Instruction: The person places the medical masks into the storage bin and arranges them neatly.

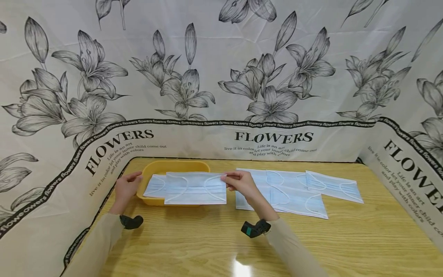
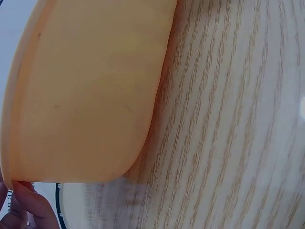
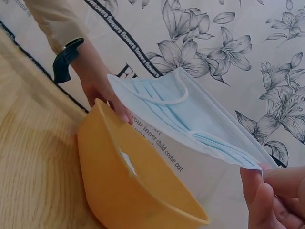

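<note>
A yellow plastic bin (image 1: 194, 166) stands at the back left of the table. My left hand (image 1: 125, 192) grips its left end, thumb (image 2: 35, 202) and fingers at the rim in the left wrist view. Between thumb and fingers, my right hand (image 1: 243, 185) pinches the right edge of a light blue face mask (image 1: 195, 188). That mask is held flat over the bin and hides part of its opening; in the right wrist view it hangs above the rim, clear of it. Another blue mask (image 1: 152, 186) shows inside the bin at the left.
Several more blue masks (image 1: 297, 202) lie overlapping on the wooden table (image 1: 194, 242), right of the bin. One mask (image 1: 346, 188) sits farthest right, askew. A flower-printed cloth (image 1: 194, 138) closes off the back and both sides.
</note>
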`<state>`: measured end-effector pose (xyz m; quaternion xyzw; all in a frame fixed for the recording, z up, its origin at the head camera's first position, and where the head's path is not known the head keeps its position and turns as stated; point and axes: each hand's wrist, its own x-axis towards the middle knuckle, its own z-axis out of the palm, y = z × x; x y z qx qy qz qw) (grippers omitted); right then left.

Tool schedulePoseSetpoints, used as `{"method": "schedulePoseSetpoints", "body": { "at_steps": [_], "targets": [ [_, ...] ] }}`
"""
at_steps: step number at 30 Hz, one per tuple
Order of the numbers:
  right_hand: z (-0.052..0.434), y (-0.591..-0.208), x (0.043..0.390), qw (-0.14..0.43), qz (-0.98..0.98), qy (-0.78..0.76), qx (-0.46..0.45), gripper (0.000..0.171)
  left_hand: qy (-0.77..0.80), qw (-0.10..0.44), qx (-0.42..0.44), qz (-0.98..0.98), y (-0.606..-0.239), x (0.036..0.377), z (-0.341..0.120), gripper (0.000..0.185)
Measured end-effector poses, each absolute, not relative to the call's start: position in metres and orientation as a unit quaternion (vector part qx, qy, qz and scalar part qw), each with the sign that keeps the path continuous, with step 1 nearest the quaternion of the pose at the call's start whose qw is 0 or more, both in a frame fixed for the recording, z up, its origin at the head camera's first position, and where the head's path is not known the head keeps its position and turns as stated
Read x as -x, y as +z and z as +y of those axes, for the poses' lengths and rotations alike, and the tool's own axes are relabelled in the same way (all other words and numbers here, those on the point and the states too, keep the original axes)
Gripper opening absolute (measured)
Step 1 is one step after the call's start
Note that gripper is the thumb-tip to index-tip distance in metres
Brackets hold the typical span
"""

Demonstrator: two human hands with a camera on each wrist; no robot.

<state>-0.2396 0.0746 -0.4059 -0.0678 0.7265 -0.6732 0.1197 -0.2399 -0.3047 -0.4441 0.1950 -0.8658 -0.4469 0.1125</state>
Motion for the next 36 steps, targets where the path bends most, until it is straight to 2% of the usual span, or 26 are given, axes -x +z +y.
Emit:
{"method": "schedulePoseSetpoints", "body": {
  "at_steps": [36],
  "targets": [
    [-0.014, -0.41, 0.273, 0.094, 0.683, -0.725, 0.014, 0.029, -0.452, 0.13, -0.204, -0.859, -0.448, 0.243, -0.305, 0.031]
  ]
}}
